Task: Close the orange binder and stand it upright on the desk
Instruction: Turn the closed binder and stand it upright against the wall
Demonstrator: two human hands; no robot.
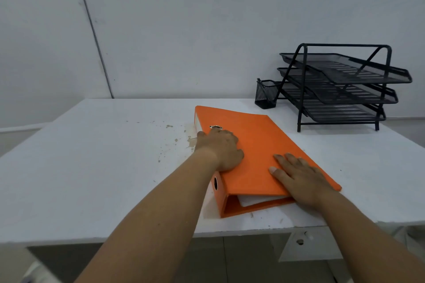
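I see the binder (259, 156) lying flat on the tabletop (103, 167), near the front edge. Far right stands a tray rack (345, 85), a mesh cup (266, 94) just left of it.

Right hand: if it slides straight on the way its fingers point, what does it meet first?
The right hand lies flat on the orange binder, fingers pointing up-left across the cover. Continuing, it would likely meet the left hand resting near the spine edge, though depth is hard to judge.

plain white walls (207, 18) behind a stained white desk (92, 156), evenly lit.
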